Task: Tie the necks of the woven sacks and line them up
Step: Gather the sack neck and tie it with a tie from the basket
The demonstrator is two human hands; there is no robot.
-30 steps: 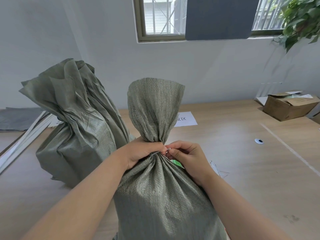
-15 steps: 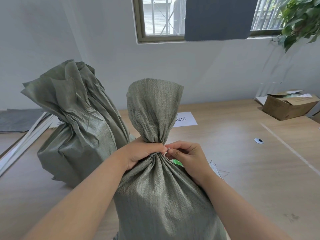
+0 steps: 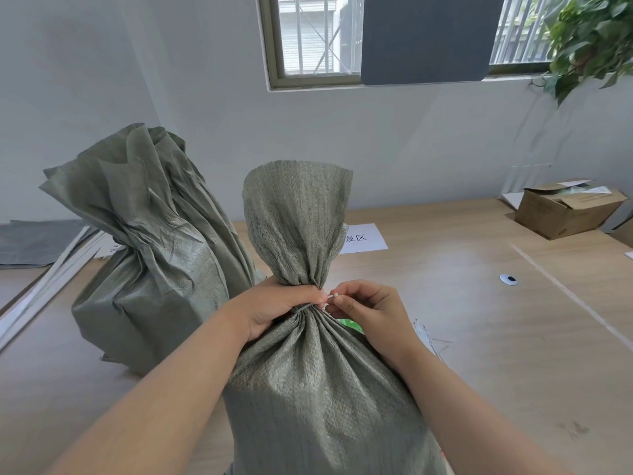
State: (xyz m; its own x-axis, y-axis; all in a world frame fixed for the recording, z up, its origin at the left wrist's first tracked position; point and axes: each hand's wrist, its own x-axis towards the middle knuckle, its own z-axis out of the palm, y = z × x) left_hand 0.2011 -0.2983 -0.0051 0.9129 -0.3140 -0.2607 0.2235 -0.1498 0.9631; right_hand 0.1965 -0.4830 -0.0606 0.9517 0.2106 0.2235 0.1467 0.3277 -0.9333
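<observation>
The near sack (image 3: 318,389) stands upright on the desk (image 3: 479,337). The left hand (image 3: 274,308) clenches its gathered neck, and the right hand (image 3: 368,311), just beside, pinches the thin tie (image 3: 331,296) end, which points sideways, away from the neck.

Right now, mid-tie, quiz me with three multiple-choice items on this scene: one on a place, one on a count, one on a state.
1. Where is the cardboard box?
A. far right of the table
B. left of the sacks
C. on the windowsill

2. How many filled woven sacks stand on the table?
A. one
B. two
C. four

3. What is the state of the near sack's neck?
A. wide open
B. gathered, with a thin tie around it
C. folded flat

Answers: 1 A, the box sits at the table's far right, beyond the paper label. 2 B, the near sack and the rear sack. 3 B, the left hand clamps the bunched neck and the right hand pinches the tie end.
</observation>
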